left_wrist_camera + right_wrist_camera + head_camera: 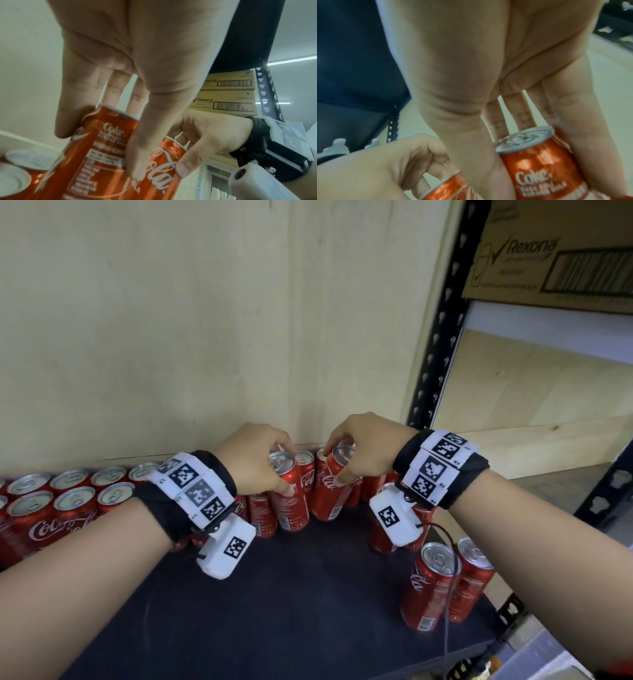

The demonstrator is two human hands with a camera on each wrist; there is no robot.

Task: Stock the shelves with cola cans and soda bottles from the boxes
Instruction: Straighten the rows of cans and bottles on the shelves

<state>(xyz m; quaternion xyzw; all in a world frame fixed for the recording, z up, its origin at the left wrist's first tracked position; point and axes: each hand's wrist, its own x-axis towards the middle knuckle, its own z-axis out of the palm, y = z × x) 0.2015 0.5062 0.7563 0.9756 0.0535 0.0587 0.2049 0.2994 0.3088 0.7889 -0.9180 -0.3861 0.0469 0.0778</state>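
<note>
Two red cola cans are held side by side above the dark shelf board [291, 594], near the back wall. My left hand [279, 469] grips one upright can [293, 508] near its top, thumb in front and fingers behind. My right hand [337, 465] grips the other can [325, 501], which leans to the right. In the left wrist view my fingers wrap the left can [96, 148], and the right-hand can [164, 162] touches it. The right wrist view shows my fingers around the right can [539, 162].
Rows of upright cola cans [68, 501] fill the shelf's left and back. Two more cans [435, 587] stand at the front right near the edge. A black shelf post [442, 313] rises on the right, with a Rexona carton [555, 251] on the shelf beyond.
</note>
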